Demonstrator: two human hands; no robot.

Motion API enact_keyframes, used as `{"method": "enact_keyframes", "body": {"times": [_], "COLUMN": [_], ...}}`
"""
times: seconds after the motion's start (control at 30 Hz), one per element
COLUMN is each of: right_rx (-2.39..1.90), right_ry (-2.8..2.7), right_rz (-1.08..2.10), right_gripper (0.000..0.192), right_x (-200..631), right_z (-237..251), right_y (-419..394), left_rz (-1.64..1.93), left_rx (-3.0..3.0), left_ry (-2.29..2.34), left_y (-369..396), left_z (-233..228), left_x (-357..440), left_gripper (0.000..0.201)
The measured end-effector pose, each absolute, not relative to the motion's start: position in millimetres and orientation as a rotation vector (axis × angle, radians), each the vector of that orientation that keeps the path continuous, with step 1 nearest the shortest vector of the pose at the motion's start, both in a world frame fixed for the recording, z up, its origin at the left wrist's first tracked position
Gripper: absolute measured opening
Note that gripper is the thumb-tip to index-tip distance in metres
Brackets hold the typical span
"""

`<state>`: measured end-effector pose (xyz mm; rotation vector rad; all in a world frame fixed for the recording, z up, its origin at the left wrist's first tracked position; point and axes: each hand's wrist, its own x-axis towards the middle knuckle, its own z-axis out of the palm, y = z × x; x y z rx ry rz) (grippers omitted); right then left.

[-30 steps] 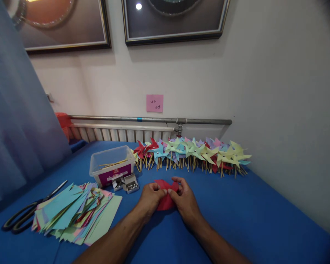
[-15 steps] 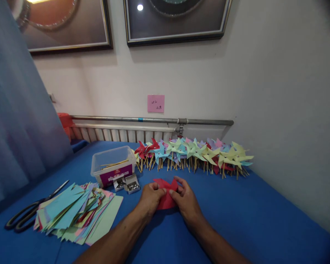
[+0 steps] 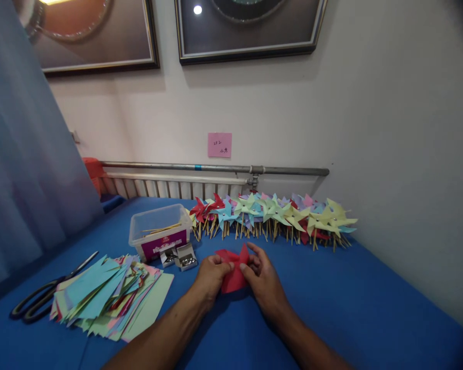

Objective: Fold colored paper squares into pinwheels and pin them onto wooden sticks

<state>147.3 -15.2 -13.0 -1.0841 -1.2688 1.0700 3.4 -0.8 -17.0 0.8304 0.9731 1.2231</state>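
Raised slightly since half a second ago: one corner of the red paper (image 3: 234,272), now standing up as a point between the two hands instead of lying flatter. Otherwise little changed: both hands at the same spot on the blue table (image 3: 370,303), view nudged a touch to the right.

Left hand (image 3: 211,276) pinching the left side of the red sheet, fingertips closed on its edge. Right hand (image 3: 263,280) gripping the right side, thumb and forefinger clamped on the lifted flap near the middle. Red paper held just above the tabletop, centre of view, in front of the row of finished pinwheels (image 3: 273,216) lined up along the wall.

Looks like folding a cut corner in toward the centre of a pinwheel blank. Best done by keeping the left pinch firm on the flaps already gathered, curling the new corner over gently without creasing it flat, and lining its tip up over the middle before letting the thumb take it.

Nearby on the left: stack of coloured paper sheets (image 3: 108,298), black-handled scissors (image 3: 42,298) just beyond it, clear plastic tub (image 3: 160,234) with sticks inside, and two small open boxes of pins (image 3: 179,256) touching the tub's front. Pink note (image 3: 219,145) stuck on the wall above a radiator pipe (image 3: 216,168).
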Motion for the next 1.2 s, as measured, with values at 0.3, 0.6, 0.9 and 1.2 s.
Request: {"method": "enact_keyframes", "body": {"times": [0.3, 0.6, 0.9, 1.2], "right_rx": [-1.062, -1.085, -1.290, -1.315], "right_ry": [-1.983, -1.941, -1.540, -1.447], "right_rz": [0.245, 0.037, 0.616, 0.758], "right_gripper": [0.044, 0.016, 0.025, 0.019], "right_x": [153, 146, 143, 144], "right_z": [-17, -16, -17, -26], "right_y": [-28, -30, -21, -13], "left_rz": [1.393, 1.346, 1.361, 1.358], "left_rx": [0.609, 0.697, 0.815, 0.769], "left_ry": [0.970, 0.978, 1.061, 1.027], "left_y": [-1, 0, -3, -6], "left_z": [-2, -10, -12, -5], "left_x": [-1, 2, 7, 8], "left_gripper": [0.024, 0.018, 0.013, 0.015]}}
